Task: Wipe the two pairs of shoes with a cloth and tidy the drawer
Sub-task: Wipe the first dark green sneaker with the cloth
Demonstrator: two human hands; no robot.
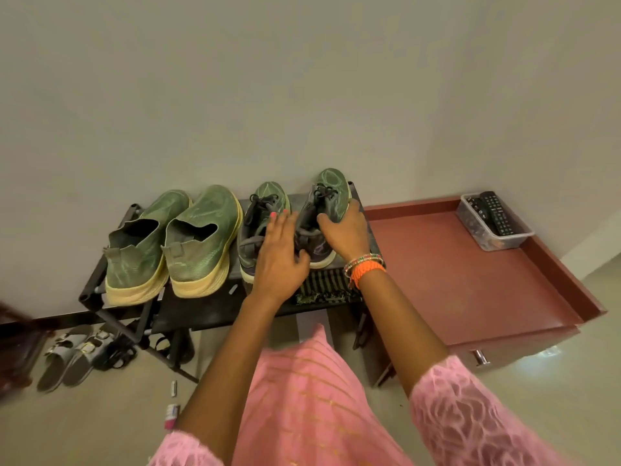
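Observation:
Two pairs of shoes stand on top of a black shoe rack [215, 307] against the wall. At the left is a pair of large green slip-on shoes [174, 243] with cream soles. To their right is a smaller pair of dark laced shoes; the left one [258, 210] stands on the rack. My right hand [346, 233] grips the right laced shoe [327, 196] from its side. Fingers straight, my left hand [280, 253] lies over the gap between the two laced shoes. A striped dark cloth [324, 290] lies on the rack below my hands.
A red-brown low cabinet [470, 284] with a raised rim stands right of the rack, its drawer handle [480, 358] at the front. A clear basket [494, 220] with remote controls sits at its far corner. Grey sandals [70, 358] and small items lie on the floor at the left.

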